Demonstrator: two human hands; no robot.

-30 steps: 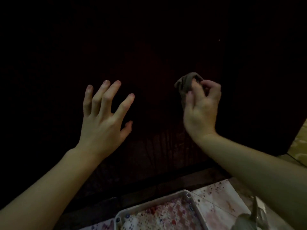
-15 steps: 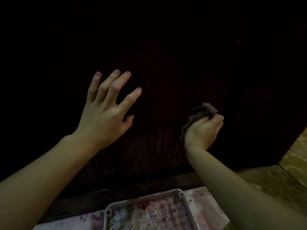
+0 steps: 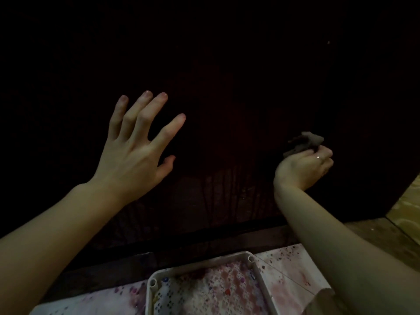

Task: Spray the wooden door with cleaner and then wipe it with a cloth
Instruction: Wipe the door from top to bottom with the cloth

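From the head camera, the left hand (image 3: 134, 153) is up by the dark wooden door (image 3: 227, 87) with its fingers spread wide. The right hand (image 3: 304, 169) is curled tight around a crumpled grey cloth (image 3: 304, 142), low on the door. A white tray (image 3: 259, 276) sits on the floor below.

I see a white perforated plastic tray (image 3: 261, 283), red-stained, sitting on a pale red-speckled sheet (image 3: 293, 273); yellowish patterned floor (image 3: 406, 210) far right.
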